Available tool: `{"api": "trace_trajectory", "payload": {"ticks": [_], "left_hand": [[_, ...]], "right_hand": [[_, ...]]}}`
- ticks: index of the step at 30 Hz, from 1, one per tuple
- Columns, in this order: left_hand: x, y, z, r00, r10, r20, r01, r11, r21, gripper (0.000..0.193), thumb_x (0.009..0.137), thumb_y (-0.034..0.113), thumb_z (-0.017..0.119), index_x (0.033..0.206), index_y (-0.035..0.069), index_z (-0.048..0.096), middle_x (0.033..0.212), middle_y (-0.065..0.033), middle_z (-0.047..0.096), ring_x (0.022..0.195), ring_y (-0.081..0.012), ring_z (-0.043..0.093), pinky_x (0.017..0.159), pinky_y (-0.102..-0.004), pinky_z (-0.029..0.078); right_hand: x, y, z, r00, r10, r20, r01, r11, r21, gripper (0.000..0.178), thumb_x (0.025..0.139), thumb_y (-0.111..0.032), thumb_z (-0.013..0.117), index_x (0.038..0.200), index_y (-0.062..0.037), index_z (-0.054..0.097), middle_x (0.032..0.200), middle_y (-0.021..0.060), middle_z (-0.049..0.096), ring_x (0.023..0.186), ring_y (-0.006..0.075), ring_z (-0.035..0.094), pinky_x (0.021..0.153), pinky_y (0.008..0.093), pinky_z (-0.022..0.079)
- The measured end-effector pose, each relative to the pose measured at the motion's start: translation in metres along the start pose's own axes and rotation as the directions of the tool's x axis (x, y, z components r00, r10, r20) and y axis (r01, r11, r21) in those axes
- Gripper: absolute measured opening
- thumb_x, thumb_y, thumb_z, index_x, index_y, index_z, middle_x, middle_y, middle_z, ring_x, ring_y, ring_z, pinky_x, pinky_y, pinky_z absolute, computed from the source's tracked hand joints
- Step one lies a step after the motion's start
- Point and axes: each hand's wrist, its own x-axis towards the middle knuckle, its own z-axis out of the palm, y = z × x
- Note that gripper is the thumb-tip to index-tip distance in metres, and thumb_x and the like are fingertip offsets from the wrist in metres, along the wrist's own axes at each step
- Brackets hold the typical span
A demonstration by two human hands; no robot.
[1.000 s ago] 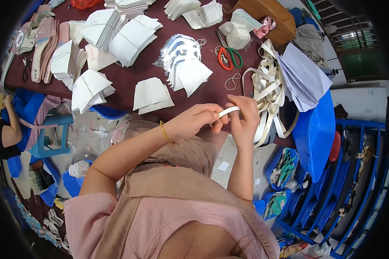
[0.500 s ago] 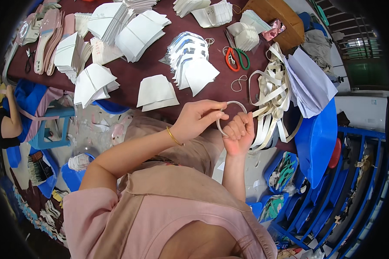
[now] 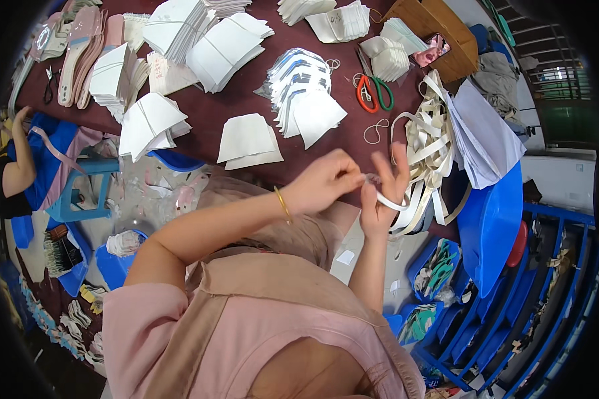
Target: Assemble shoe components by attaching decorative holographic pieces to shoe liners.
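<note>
My left hand point(image 3: 323, 181) is closed, thumb and forefinger pinching a narrow white strip point(image 3: 391, 202) at its end. Facing it, my right hand point(image 3: 384, 189) has its fingers raised and spread apart, slightly blurred. The strip bends across the palm of that hand, and part of it is hidden behind the fingers. Just beyond lies a tangled heap of cream and white strips point(image 3: 427, 136) at the table's right edge. A small stack of white cut pieces point(image 3: 249, 141) rests on the dark red tabletop point(image 3: 209, 120), left of my hands.
Red- and green-handled scissors point(image 3: 374, 93) lie beyond my hands. Tied white bundles point(image 3: 227, 50) cover the back left. A wooden box point(image 3: 439, 30) with a phone point(image 3: 432, 50) stands far right, above a blue bin point(image 3: 492, 219). Another person's arm point(image 3: 21, 153) shows at left.
The strip was held as a round loop between both hands; now it bends across my right palm. My right hand's fingers have uncurled and spread upward. The view has shifted slightly.
</note>
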Motion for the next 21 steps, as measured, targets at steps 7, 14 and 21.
{"api": "trace_trajectory", "payload": {"ticks": [7,14,21], "left_hand": [[0.088,-0.050,-0.085,0.954,0.275,-0.121,0.064,0.209,0.976,0.047,0.071,0.023,0.074,0.114,0.013,0.059,0.105,-0.0069,0.053,0.104,-0.0251,0.048,0.084,-0.0391,0.037],[0.078,-0.076,-0.102,0.815,0.578,-0.041,-0.157,0.289,0.944,0.033,0.076,0.017,0.068,0.108,0.013,0.060,0.103,-0.0078,0.058,0.100,-0.0262,0.054,0.086,-0.0408,0.040],[0.023,-0.001,-0.053,0.959,0.228,0.169,-0.283,0.817,0.503,0.013,0.084,0.012,0.056,0.093,0.004,0.062,0.086,-0.0168,0.063,0.084,-0.0354,0.060,0.076,-0.0420,0.047]], "right_hand": [[0.008,-0.002,-0.037,0.997,0.036,0.073,0.010,0.835,-0.551,0.014,0.087,-0.011,0.060,0.080,0.0010,0.060,0.076,0.0121,0.060,0.071,0.0260,0.058,0.064,0.0341,0.045],[0.036,-0.012,-0.014,0.866,0.257,0.429,0.094,0.759,-0.645,0.013,0.079,-0.014,0.070,0.078,-0.0039,0.061,0.074,0.0084,0.059,0.071,0.0275,0.055,0.067,0.0364,0.040],[0.083,-0.012,0.003,0.567,0.171,0.806,0.604,0.579,-0.547,0.015,0.075,-0.017,0.069,0.073,-0.0086,0.057,0.072,0.0061,0.052,0.075,0.0251,0.053,0.069,0.0383,0.039]]}}
